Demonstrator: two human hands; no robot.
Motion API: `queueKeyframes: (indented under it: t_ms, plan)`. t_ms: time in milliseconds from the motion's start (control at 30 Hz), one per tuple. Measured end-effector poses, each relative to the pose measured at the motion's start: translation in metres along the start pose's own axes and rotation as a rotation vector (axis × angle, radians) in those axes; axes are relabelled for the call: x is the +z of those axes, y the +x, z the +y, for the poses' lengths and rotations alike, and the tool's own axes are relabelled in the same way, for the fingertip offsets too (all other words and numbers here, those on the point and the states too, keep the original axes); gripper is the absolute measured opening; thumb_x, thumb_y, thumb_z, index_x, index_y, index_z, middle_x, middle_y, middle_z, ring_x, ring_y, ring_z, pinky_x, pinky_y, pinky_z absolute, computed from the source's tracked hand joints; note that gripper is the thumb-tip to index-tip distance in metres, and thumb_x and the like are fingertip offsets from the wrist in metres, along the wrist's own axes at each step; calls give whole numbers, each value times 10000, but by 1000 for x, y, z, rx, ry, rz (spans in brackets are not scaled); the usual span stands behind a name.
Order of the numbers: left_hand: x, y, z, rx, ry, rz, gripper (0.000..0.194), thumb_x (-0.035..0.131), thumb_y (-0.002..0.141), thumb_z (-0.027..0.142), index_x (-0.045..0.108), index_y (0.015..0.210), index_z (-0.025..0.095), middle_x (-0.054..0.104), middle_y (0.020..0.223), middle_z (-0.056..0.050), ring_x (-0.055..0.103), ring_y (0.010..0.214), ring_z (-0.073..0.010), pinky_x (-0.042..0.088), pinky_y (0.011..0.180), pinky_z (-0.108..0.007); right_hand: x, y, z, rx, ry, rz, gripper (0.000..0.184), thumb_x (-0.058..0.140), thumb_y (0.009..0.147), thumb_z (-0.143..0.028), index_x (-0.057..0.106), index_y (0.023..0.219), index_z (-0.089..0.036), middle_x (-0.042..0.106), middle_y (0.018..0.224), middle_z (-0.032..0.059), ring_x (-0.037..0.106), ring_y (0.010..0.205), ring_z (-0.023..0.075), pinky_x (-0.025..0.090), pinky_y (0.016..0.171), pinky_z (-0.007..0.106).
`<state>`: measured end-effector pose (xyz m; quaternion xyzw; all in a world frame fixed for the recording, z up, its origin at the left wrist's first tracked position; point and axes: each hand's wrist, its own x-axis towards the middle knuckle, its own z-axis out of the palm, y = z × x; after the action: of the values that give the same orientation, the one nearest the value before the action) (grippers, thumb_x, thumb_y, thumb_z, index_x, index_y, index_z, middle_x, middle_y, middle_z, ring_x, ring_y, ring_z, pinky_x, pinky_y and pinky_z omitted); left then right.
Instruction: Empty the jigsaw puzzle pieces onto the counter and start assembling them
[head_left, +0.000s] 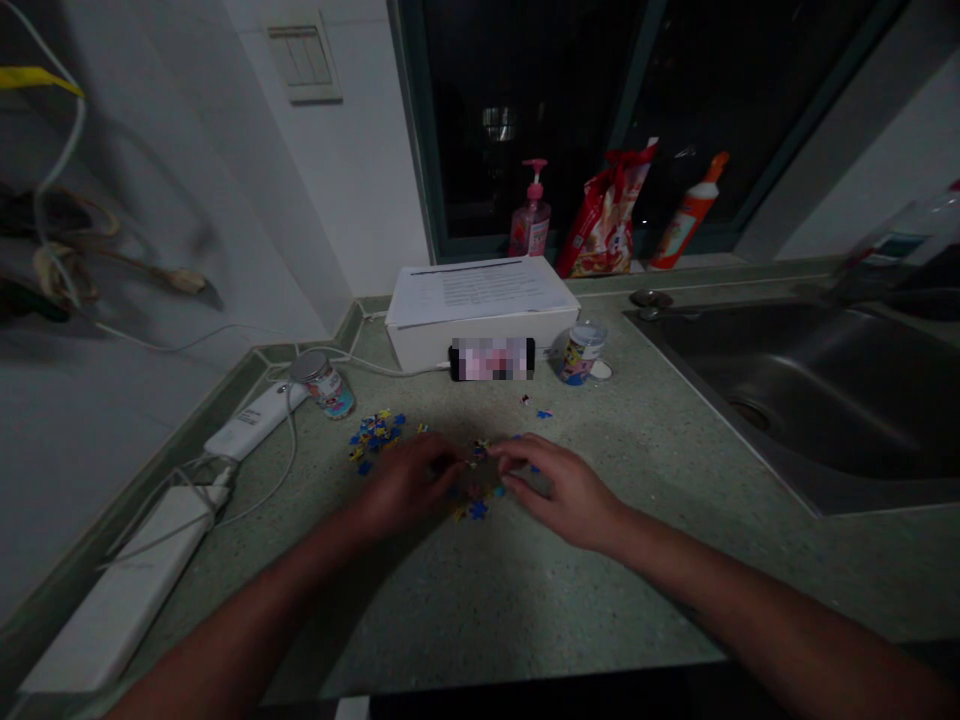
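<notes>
My left hand (409,480) is slightly blurred over the counter, its thumb and fingers pinched at the edge of a small jigsaw puzzle piece (471,462). Across from it, my right hand (551,485) has its fingers curved and apart, the index fingertip near a dark puzzle piece (481,447). Between and below the hands lie several loose pieces, among them a blue puzzle piece (478,510). A pile of blue and yellow puzzle pieces (377,432) sits left of my left hand. Two more pieces, one of them a blue-and-pink piece (544,413), lie beyond my right hand.
A phone (492,360) leans against a white box (480,305). A clear jar (582,352) stands right of it, another jar (324,385) left. Power banks and cables (142,570) run along the left wall. A sink (795,390) is at right; bottles stand by the window.
</notes>
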<state>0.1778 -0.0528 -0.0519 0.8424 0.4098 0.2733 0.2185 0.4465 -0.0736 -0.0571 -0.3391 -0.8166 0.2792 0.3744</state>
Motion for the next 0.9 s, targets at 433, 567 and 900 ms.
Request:
queueKeyframes:
  t_ms: [433,567,900]
  plan:
    - [-61,14,-37,-661,500,-106,305,522,1009,387,770,990,212,834,989,-93,765,900,-261,475,721,-310,-14,6,13,89,-163,103,304,539,1036,-217,682,1303,-240,764,1015,61,743,929,211,592,845,376]
    - [-64,13,-40,-702,606,-223,329,494,1011,368,781,951,219,829,951,-108,765,849,-271,451,678,-311,-16,6,13,77,-189,174,300,524,1018,-194,702,1255,-238,772,1015,64,747,928,213,596,858,382]
    - [-61,12,-39,-697,665,-264,366,478,1023,400,788,991,210,822,1011,-146,774,922,-312,469,701,-328,-44,11,18,168,-197,567,247,589,1011,-290,735,1205,-245,803,1001,68,780,921,253,626,867,432]
